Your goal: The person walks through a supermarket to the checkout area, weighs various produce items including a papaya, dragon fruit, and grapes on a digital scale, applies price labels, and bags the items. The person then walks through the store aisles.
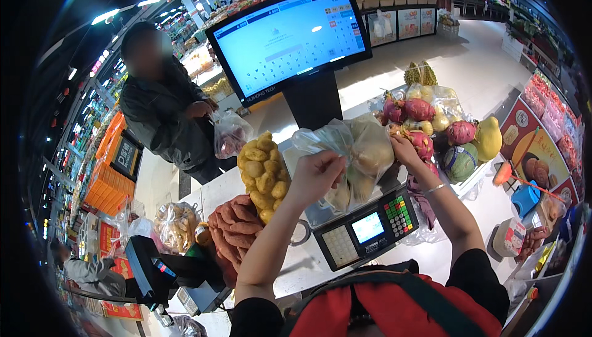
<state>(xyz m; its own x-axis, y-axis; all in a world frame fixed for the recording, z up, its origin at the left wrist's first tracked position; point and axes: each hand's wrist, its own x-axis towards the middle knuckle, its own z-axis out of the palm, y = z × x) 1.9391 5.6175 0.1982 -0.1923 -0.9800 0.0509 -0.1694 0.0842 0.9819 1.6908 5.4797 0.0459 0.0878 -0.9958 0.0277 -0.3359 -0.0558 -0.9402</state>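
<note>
A clear plastic bag of round, pale brown produce (370,152) rests on the weighing scale (365,235). My left hand (319,175) pinches the gathered plastic at the bag's left side, fingers closed. My right hand (403,149) is at the bag's right side, beside the dragon fruit (420,145); its fingertips are partly hidden, so I cannot tell whether it grips anything. Left of the scale lie a pile of potatoes (262,170) and reddish sweet potatoes (236,223). Behind the bag stands a touchscreen monitor (291,41).
Opposite, to the left, a person (162,105) holds a bag of reddish produce (231,136). A green melon (460,163), a yellow pomelo (488,139) and a durian (420,74) lie right of the scale. A label printer (150,267) stands at the lower left, near a bagged ginger-like produce (175,227).
</note>
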